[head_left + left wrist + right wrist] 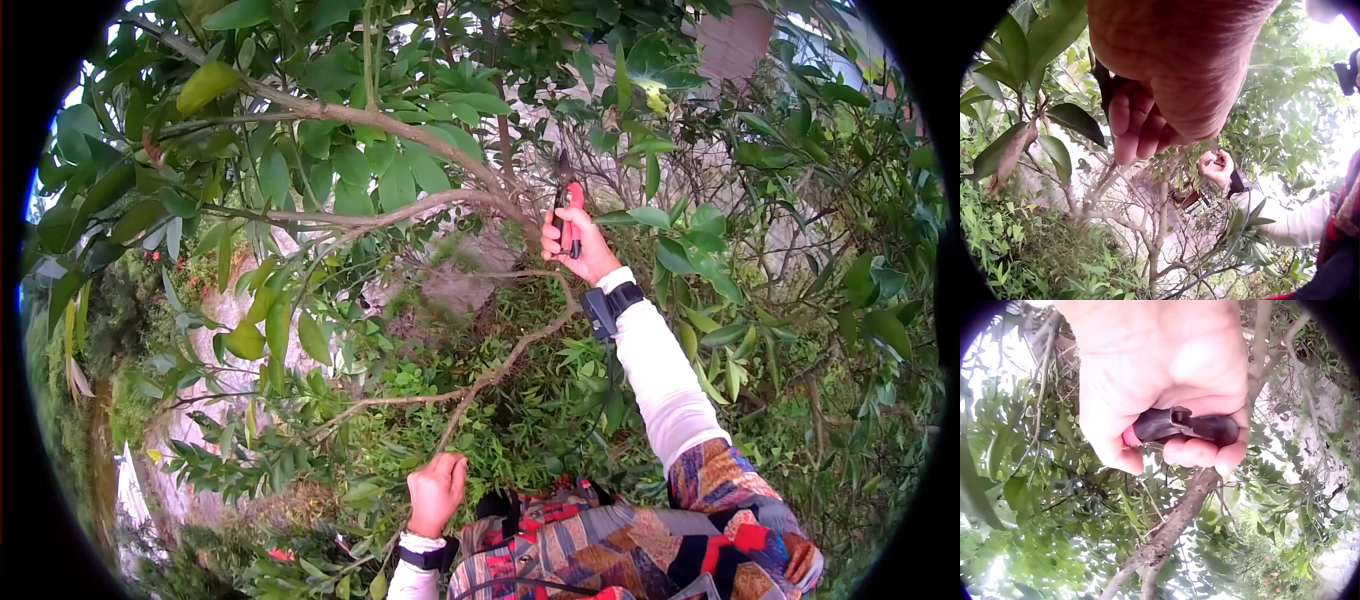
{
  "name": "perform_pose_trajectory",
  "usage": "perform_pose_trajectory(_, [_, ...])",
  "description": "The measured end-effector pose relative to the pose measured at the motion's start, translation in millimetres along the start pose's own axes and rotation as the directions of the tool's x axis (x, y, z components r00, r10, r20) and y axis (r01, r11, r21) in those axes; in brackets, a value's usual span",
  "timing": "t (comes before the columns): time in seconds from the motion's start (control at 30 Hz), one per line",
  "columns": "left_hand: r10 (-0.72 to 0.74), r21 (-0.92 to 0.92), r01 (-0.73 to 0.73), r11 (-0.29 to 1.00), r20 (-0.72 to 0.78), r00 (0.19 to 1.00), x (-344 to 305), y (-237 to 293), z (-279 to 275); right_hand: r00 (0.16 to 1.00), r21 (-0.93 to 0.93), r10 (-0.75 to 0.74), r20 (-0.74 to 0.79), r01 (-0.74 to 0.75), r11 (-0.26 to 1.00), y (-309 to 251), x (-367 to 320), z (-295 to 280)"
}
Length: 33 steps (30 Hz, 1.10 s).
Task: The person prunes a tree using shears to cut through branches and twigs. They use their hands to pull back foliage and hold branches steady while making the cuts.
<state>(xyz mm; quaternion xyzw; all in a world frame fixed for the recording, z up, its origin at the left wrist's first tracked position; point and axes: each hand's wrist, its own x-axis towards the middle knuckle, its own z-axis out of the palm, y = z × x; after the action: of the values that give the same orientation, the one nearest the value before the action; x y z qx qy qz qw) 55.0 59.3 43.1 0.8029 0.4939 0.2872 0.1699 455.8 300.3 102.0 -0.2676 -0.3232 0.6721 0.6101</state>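
Note:
My right hand (580,240) grips a pair of pruning shears (574,200) with red and black handles, their dark blades pointing up beside the fork of a tree. In the right wrist view, fingers curl round the black handle ends (1213,429), and a brown branch (1175,528) runs just beyond them. Lower down, my left hand (437,495) is curled at the lower end of a thin branch (510,360). The left wrist view shows its fingers (1147,134) bent against a dark green stem (1102,78); most of what they hold is hidden by the palm.
Thick bare limbs (380,122) spread left from the fork. Leafy twigs (700,245) crowd the right side close to the right forearm. Low green plants (580,390) cover the ground beneath, with pale soil (460,285) showing behind. A cable (1235,244) hangs from the right wrist camera.

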Motion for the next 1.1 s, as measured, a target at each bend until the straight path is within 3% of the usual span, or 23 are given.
perform_pose_trajectory(0.07, [0.007,0.002,-0.007,1.000,0.003,1.000,1,0,0,0.989,0.073,0.123,0.086,-0.129,0.989,-8,5,-2])
perform_pose_trajectory(0.1, [0.007,0.010,-0.007,1.000,0.001,1.000,1,0,0,0.989,0.071,0.120,0.086,-0.127,0.989,-7,5,-5])
perform_pose_trajectory(0.2, [0.003,0.026,-0.003,1.000,0.001,1.000,-1,0,0,0.950,0.056,0.299,0.084,-0.305,0.951,3,5,-15])
perform_pose_trajectory(0.43, [0.018,-0.011,-0.019,1.000,-0.010,1.000,-1,0,1,0.917,0.160,0.349,0.195,-0.381,0.911,21,21,-29])
perform_pose_trajectory(0.63, [-0.003,0.019,0.003,1.000,0.011,1.000,1,1,-2,0.923,0.265,0.294,0.247,-0.357,0.896,26,30,-29])
perform_pose_trajectory(0.97, [0.001,0.039,-0.002,0.999,0.014,1.000,6,2,-4,0.931,0.342,0.251,0.265,-0.334,0.878,31,39,-38])
perform_pose_trajectory(1.03, [0.020,0.055,-0.020,0.998,-0.002,1.000,8,1,-4,0.898,0.311,0.249,0.362,-0.368,0.876,29,38,-37])
perform_pose_trajectory(1.1, [0.016,0.062,-0.016,0.998,0.003,1.000,7,2,-5,0.904,0.309,0.251,0.347,-0.363,0.879,30,38,-35])
